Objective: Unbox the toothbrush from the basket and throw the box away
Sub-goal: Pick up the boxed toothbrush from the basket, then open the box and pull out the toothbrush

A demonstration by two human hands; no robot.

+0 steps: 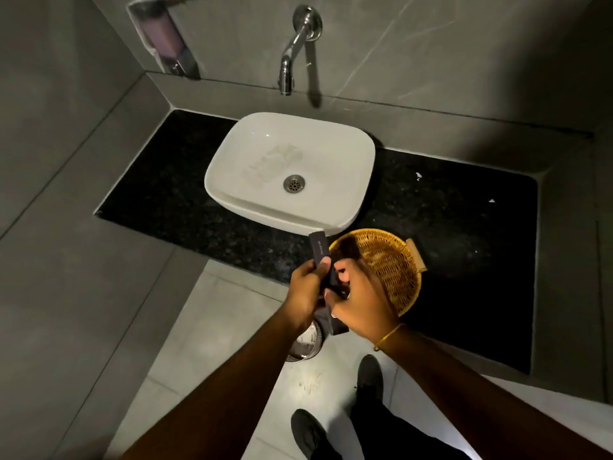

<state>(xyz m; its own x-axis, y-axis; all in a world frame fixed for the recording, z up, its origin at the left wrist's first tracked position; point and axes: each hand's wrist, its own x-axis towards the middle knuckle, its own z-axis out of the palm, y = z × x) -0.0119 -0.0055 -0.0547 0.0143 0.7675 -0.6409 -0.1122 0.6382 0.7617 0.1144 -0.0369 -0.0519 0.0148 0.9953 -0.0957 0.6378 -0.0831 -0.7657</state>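
A slim dark toothbrush box (319, 248) with pale lettering stands nearly upright in front of the sink. My left hand (306, 290) grips its middle, thumb across the front. My right hand (360, 295) pinches the box's lower end, where a flap seems to hang; the toothbrush itself is hidden. A round woven basket (394, 260) sits on the black counter edge just right of my hands, its inside mostly in shadow.
A white basin (288, 171) rests on the black granite counter (464, 244) under a chrome wall tap (295, 51). A metal bin (306, 340) stands on the floor below my hands. My shoes (370, 376) are on the grey tiles. A soap dispenser (166, 41) hangs upper left.
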